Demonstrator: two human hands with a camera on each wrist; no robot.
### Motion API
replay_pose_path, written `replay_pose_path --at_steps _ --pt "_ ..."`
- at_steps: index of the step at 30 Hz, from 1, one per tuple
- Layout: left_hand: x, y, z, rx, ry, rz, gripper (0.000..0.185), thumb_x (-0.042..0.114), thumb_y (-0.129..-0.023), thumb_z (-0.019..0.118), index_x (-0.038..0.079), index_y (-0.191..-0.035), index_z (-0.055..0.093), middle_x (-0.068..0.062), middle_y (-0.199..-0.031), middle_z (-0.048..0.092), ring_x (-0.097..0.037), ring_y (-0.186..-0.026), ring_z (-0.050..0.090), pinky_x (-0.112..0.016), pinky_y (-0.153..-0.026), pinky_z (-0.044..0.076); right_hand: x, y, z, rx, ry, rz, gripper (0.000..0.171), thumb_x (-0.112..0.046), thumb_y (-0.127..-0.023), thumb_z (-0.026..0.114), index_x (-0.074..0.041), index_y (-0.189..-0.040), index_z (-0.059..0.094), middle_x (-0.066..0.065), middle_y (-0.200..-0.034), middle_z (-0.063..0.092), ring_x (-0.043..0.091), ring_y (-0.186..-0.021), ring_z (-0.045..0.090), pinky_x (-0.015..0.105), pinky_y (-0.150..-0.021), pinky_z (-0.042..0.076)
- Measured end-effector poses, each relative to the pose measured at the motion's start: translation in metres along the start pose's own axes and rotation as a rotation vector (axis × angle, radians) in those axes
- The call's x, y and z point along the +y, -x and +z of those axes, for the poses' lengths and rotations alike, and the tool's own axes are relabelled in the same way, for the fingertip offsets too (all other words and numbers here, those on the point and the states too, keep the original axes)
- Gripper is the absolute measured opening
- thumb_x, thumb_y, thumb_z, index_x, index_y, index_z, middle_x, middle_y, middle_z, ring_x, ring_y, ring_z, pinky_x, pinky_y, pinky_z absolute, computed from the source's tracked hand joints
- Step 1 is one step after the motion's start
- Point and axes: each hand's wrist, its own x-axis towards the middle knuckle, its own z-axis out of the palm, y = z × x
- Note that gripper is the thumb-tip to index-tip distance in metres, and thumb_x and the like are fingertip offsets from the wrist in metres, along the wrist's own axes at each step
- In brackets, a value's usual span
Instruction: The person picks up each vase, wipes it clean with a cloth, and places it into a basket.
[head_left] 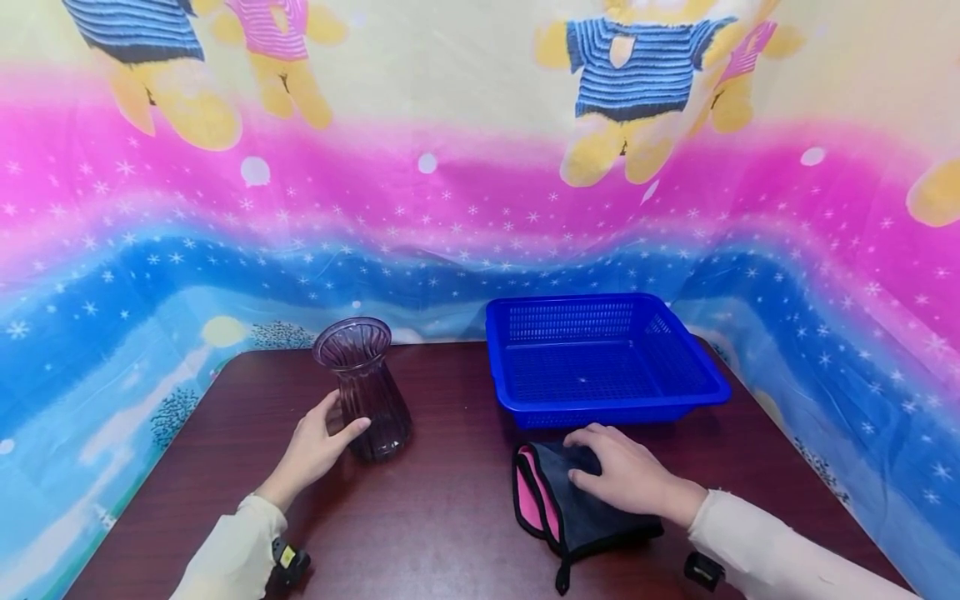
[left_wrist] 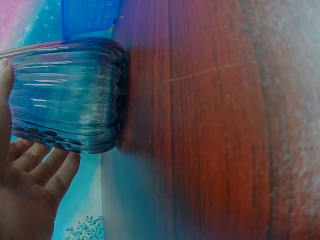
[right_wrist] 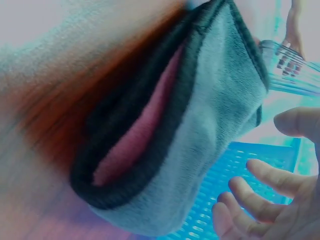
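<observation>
Stood upright toward the table's left half, well in from the front edge: a ribbed purple vase, long axis vertical, mouth up. Cupped it low on its left side with the left hand, thumb and fingers curved around the glass. Lay nearer the front edge, right of centre: a folded grey cloth with pink lining, its open fold facing left. Rested on top of it, the right hand, fingers relaxed and spread. Sat just behind the cloth, toward the back right corner: a blue basket. No readable writing or labels anywhere.
</observation>
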Motion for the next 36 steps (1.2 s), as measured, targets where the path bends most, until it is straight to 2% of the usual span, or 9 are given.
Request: replay_pose_path --at_steps 9,13,17,23,25,28,31,36 --pt "-0.001 0.0 0.0 -0.002 -0.001 -0.002 0.07 0.034 -0.096 0.07 -0.001 -0.149 0.041 -0.031 -0.135 0.061 -0.043 -0.124 0.063 -0.051 -0.102 0.053 -0.001 -0.004 -0.012 0.015 -0.088 0.004 0.03 -0.026 -0.09 0.074 -0.019 -0.119 0.069 0.0 -0.112 0.071 0.021 -0.102 0.065 0.04 -0.084 0.055" --pt "-0.001 0.0 0.0 -0.003 0.0 -0.005 0.071 0.034 -0.096 0.07 -0.002 -0.149 0.04 -0.031 -0.136 0.061 -0.043 -0.124 0.063 -0.051 -0.102 0.053 0.0 -0.004 -0.017 0.034 -0.088 0.004 0.029 -0.027 -0.091 0.073 -0.02 -0.119 0.07 -0.001 -0.112 0.071 0.019 -0.101 0.065 0.039 -0.084 0.055" --pt "-0.001 0.0 0.0 -0.002 0.002 -0.003 0.07 0.033 -0.096 0.07 -0.002 -0.149 0.041 -0.031 -0.135 0.061 -0.043 -0.124 0.063 -0.051 -0.102 0.053 0.0 -0.004 -0.021 0.083 -0.085 0.011 0.027 -0.028 -0.092 0.073 -0.021 -0.117 0.071 -0.004 -0.112 0.072 0.017 -0.101 0.066 0.038 -0.085 0.055" --pt "-0.001 0.0 0.0 -0.004 0.003 0.002 0.07 0.033 -0.096 0.07 -0.002 -0.149 0.041 -0.032 -0.136 0.06 -0.043 -0.125 0.063 -0.052 -0.102 0.052 0.002 -0.005 -0.029 0.187 -0.091 -0.001 0.023 -0.026 -0.093 0.072 -0.018 -0.114 0.073 -0.002 -0.111 0.074 0.015 -0.095 0.065 0.032 -0.075 0.053" --pt "0.0 0.0 -0.001 -0.005 -0.001 0.0 0.07 0.033 -0.096 0.07 -0.002 -0.149 0.04 -0.032 -0.136 0.06 -0.043 -0.125 0.063 -0.052 -0.102 0.052 0.003 -0.006 -0.032 0.216 -0.097 0.003 0.023 -0.025 -0.093 0.072 -0.016 -0.114 0.073 -0.001 -0.112 0.074 0.018 -0.097 0.066 0.034 -0.077 0.054" --pt "0.0 0.0 -0.001 -0.006 -0.005 -0.003 0.071 0.034 -0.096 0.069 -0.002 -0.15 0.04 -0.032 -0.136 0.06 -0.044 -0.125 0.063 -0.052 -0.102 0.052 0.005 -0.008 -0.036 0.247 -0.104 0.005 0.023 -0.024 -0.094 0.072 -0.014 -0.114 0.073 0.002 -0.114 0.074 0.023 -0.104 0.067 0.045 -0.085 0.057" --pt "0.0 0.0 -0.001 -0.006 -0.006 -0.005 0.071 0.034 -0.096 0.07 -0.003 -0.15 0.04 -0.032 -0.135 0.06 -0.044 -0.124 0.063 -0.052 -0.102 0.052 0.009 -0.01 -0.04 0.27 -0.108 0.003 0.023 -0.023 -0.094 0.071 -0.013 -0.115 0.073 0.005 -0.116 0.074 0.029 -0.112 0.066 0.055 -0.092 0.054" --pt "0.0 0.001 -0.001 -0.01 -0.004 -0.004 0.071 0.033 -0.096 0.069 -0.003 -0.15 0.039 -0.033 -0.136 0.06 -0.044 -0.125 0.062 -0.052 -0.102 0.052 0.021 -0.016 -0.041 0.306 -0.108 0.0 0.022 -0.022 -0.094 0.071 -0.011 -0.114 0.073 0.009 -0.117 0.073 0.033 -0.115 0.063 0.058 -0.095 0.05"
